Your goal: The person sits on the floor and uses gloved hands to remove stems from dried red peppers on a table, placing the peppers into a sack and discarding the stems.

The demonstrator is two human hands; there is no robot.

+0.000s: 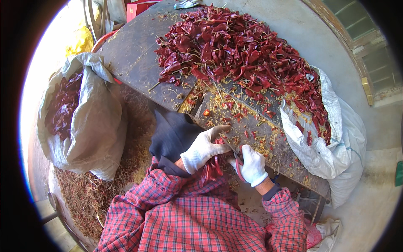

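My left hand [201, 148], in a white knit glove with a soiled thumb and fingers, grips a few dried red chili peppers [213, 170] that hang below the palm. In my right hand [252, 166], also gloved in white, is a pair of scissors [238, 167] with red handles. Their metal blades point up and left, close by the left fingertips. Both hands are over the near edge of a dark board table [129, 56] strewn with yellow seeds and pepper scraps. Whether the blades touch a stem is too small to tell.
A large heap of dried peppers [220, 44] covers the table's far side. At right, a white woven sack [346, 126] holds more peppers; another sack [104, 126] stands at left. Stem debris [85, 195] covers the lower left. Work gloves [187, 4] lie at the far edge.
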